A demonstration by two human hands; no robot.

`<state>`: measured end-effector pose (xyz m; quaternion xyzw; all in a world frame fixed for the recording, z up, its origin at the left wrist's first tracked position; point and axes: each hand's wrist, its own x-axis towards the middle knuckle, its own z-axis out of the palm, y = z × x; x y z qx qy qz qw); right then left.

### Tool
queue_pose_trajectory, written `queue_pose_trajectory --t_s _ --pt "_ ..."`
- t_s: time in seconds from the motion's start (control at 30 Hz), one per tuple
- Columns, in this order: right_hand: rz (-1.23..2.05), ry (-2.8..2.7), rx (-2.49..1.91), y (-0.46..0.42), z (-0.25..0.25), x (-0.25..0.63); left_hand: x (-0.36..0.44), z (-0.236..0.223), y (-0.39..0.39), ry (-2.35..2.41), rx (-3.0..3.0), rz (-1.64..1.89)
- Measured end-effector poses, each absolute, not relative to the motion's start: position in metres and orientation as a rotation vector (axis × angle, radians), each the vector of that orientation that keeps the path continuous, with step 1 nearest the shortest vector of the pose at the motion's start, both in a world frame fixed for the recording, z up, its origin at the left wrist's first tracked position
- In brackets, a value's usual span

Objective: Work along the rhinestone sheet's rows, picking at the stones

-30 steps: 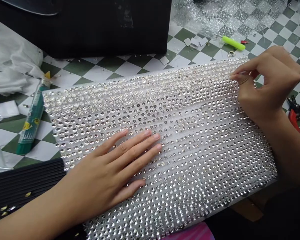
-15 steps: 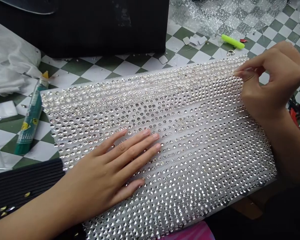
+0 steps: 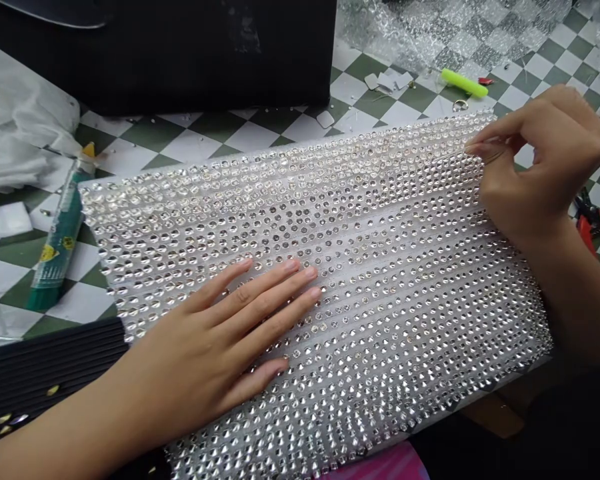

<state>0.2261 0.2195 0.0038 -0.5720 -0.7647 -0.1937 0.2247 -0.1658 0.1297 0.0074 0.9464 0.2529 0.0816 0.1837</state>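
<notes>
A large white sheet studded with rows of clear rhinestones [image 3: 380, 267] lies across the green-and-white checked table. My left hand [image 3: 220, 347] rests flat on its lower left part, fingers stretched out and close together. At the sheet's upper right edge my right hand [image 3: 535, 160] is curled, its thumb and fingers pinched together on something thin that I cannot make out, right at the top rows of stones.
A green glue tube [image 3: 55, 240] lies left of the sheet. A black box [image 3: 180, 53] stands at the back. Bubble wrap [image 3: 430, 27], a lime-green marker [image 3: 463, 83] and paper scraps lie at the back right. Red pliers [image 3: 597, 223] sit at the right edge. White plastic [image 3: 20, 120] is bunched at the left.
My right hand has shifted slightly at the sheet's top right edge, still pinched. My left hand stays flat in place.
</notes>
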Motion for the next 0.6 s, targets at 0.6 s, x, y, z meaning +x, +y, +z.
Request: queue_pose_trajectory --t_s 0.6 --pt "-0.606 -2.083 -1.400 0.2188 0.0042 0.2287 -0.1655 0.0065 0.1293 0.727 2.644 0.254"
